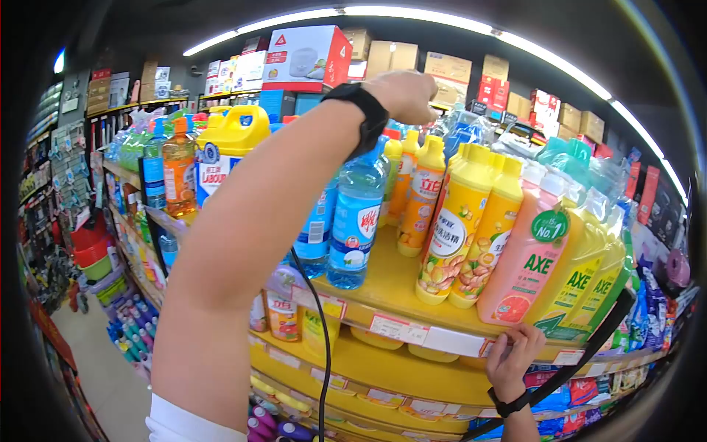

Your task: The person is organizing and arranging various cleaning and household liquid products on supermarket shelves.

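My left hand (pixel 409 96) reaches high over the back rows of bottles, a black band on its wrist. Its fingers bend down and away, partly hidden, and I cannot see anything in them. Below it stand clear-blue detergent bottles (pixel 359 221) and yellow dish soap bottles (pixel 454 228). Low at the right, my right hand (pixel 515 353) has its fingers curled on the front shelf edge (pixel 456 342), just under a pink AXE bottle (pixel 520 254). Yellow AXE bottles (pixel 577 283) stand upright to the right of that.
A yellow-handled Labour jug (pixel 239 132) and an orange bottle (pixel 179 169) stand to the left. Boxes (pixel 305 59) line the upper shelf behind. A black cable (pixel 324 331) hangs in front of lower shelves. An aisle floor (pixel 99 353) lies at the left.
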Available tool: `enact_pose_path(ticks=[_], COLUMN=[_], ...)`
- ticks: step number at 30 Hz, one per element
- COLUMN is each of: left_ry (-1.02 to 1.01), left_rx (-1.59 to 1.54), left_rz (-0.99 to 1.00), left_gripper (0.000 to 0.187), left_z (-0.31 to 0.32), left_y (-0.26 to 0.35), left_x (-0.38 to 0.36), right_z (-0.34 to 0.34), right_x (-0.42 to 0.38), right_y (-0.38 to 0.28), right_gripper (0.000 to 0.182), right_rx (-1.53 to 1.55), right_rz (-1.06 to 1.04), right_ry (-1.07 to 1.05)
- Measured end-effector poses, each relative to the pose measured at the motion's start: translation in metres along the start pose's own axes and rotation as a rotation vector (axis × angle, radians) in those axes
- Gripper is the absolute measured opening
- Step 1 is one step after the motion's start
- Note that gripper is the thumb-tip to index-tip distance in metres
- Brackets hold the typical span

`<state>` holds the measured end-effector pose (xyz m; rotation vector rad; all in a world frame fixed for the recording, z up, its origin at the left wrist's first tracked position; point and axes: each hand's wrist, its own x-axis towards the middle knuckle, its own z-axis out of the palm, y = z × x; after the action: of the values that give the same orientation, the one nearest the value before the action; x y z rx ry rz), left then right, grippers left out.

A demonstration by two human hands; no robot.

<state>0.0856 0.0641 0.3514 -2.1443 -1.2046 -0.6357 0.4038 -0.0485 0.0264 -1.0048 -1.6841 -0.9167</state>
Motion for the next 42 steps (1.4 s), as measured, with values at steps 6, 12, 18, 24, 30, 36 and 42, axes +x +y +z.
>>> enact_pose_path(ticks=[6,12,18,24,30,36,42], left_ry=[-0.195,-0.415,-0.466,-0.388,-0.376,-0.398,-0.451], left_rx=[-0.026,0.168,0.204,0.123,-0.077,0.114,0.084], left_rz=[-0.065,-0.060,-0.050,-0.004,-0.121,-0.067,-0.065], left_gripper=[0.058,0.047,0.047,0.050,0.032,0.039,0.050], left_z=[0.002,0.030,0.048,0.106,0.048,0.035,0.039], left_y=[0.033,0.032,0.034,0.011,0.028,0.004,0.014], left_x=[0.024,0.053,0.053,0.092,0.050,0.064,0.063], right_z=[0.008,0.009,0.010,0.012,0.011,0.009,0.012], right_x=[-0.001,-0.001,-0.002,-0.003,-0.001,-0.001,-0.002], right_y=[-0.002,0.000,0.001,0.002,-0.001,-0.004,-0.002], right_gripper=[0.017,0.018,0.019,0.019,0.017,0.013,0.016], right_rx=[-0.059,-0.046,-0.049,-0.050,-0.055,-0.059,-0.067], right_rz=[0.003,-0.025,-0.049,-0.055,-0.035,-0.033,-0.037], right_ry=[0.065,0.075,0.097,0.112,0.115,0.081,0.100])
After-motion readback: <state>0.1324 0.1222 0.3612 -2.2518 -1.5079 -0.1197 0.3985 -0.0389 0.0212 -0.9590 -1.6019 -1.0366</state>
